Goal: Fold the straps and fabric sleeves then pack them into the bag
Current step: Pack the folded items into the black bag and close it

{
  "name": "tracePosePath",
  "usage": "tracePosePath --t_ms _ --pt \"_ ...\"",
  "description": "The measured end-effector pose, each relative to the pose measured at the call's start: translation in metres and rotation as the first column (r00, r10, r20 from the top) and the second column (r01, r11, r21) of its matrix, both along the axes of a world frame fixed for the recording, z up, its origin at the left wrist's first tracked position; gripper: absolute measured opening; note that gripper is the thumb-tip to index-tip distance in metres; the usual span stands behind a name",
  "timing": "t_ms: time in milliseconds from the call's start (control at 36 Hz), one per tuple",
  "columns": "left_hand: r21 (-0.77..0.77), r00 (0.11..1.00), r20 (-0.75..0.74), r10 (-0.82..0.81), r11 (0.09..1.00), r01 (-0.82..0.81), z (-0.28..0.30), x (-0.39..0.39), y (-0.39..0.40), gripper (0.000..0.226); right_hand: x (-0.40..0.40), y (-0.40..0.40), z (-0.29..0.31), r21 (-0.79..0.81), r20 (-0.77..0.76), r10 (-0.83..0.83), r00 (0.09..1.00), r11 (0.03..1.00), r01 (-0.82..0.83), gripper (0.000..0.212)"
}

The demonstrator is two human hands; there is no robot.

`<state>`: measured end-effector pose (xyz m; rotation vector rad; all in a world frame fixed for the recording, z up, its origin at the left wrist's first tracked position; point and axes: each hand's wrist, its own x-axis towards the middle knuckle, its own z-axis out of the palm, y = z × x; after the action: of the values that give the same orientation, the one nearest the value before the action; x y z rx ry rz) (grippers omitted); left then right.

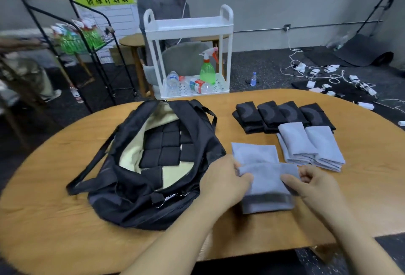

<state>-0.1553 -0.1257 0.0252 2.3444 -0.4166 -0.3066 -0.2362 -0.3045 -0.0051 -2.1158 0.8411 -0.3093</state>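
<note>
A black bag [140, 200] lies open on the left of the wooden table [54, 165], its pale lining showing, with several folded black pieces [166, 147] packed inside. In front of me a grey fabric sleeve [266, 185] lies partly folded, a dark band along its near edge. My left hand [221, 182] pinches its left side and my right hand [311, 185] pinches its right side. Folded grey sleeves [311, 145] are stacked to the right. Behind them sits a row of folded black sleeves [282, 114].
A white cart [188, 27] with bottles and a green spray bottle [207, 71] stands behind the table. A person stands behind it. Black wire racks [92, 51] are at left. Cables and chargers [324, 77] litter the floor at right.
</note>
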Motion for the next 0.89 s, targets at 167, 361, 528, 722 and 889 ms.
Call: tracePosePath --t_ms 167,361,528,722,889 --pt "-0.209 0.998 0.029 0.053 0.977 -0.046 0.027 0.022 0.031 0.017 0.018 0.034 0.053 -0.071 0.168 0.065 0.984 0.996 -0.054 0.023" --pt "-0.026 0.924 0.318 0.212 0.976 -0.215 0.035 0.065 0.093 0.015 0.093 0.118 0.065 -0.523 0.122 0.158 0.980 0.849 -0.071 0.025" --pt "0.198 0.919 0.353 0.177 0.946 -0.258 0.033 0.119 0.134 0.012 0.160 0.178 0.053 -0.625 -0.120 0.294 0.948 0.720 -0.302 0.011" --pt "0.451 0.980 0.182 0.081 0.879 -0.156 0.029 0.164 0.130 0.037 0.217 0.212 0.037 -0.580 -0.299 0.327 0.896 0.683 -0.443 0.037" --pt "0.546 0.991 0.134 -0.014 0.835 -0.062 0.019 0.192 0.125 0.040 0.244 0.215 0.034 -0.587 -0.435 0.304 0.847 0.617 -0.523 0.028"
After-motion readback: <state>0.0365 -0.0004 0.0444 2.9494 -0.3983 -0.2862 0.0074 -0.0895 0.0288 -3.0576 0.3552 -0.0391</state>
